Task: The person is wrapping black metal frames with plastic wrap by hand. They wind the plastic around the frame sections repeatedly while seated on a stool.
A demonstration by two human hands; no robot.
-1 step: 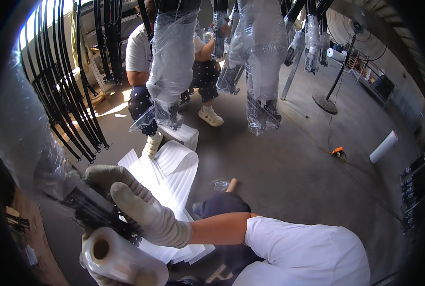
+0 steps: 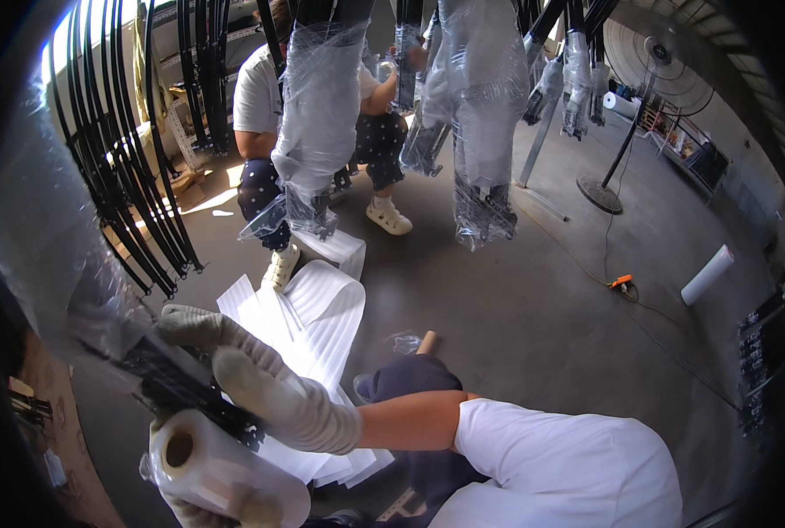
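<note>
Right hand [image 2: 260, 387] in a knit work glove, arm coming in from the lower right in a white short sleeve; the grip wraps over a black bundle of parts [image 2: 176, 383] at lower left, fingers curled down on it and holding it. The bundle is partly covered in clear stretch film, and the film continues up the left edge as a cloudy, wrinkled wrap [image 2: 49, 238].

Left hand [image 2: 234, 503], also gloved, sits at the bottom edge and is mostly hidden. It is closed under a roll of stretch film [image 2: 212, 466], a glossy white cylinder with an open hollow core facing the camera. The roll lies just below the bundle and touches or nearly touches it; I cannot tell which.

Behind the hands, a stack of white foam sheets [image 2: 322, 308] is spread on the grey concrete floor [image 2: 515, 308], soft and ribbed, edges fanned.

Above, hanging black bundles wrapped in clear film [image 2: 322, 123] dangle down. Bent black tubes [image 2: 128, 176] line a rack at left.

Another person [image 2: 260, 114] in a white shirt and dark dotted trousers stands behind the foam.

A pedestal fan [image 2: 648, 79] stands far right. A white roll [image 2: 707, 275] lies on the floor at right, an orange tool [image 2: 621, 282] near it, well apart from the hands.
</note>
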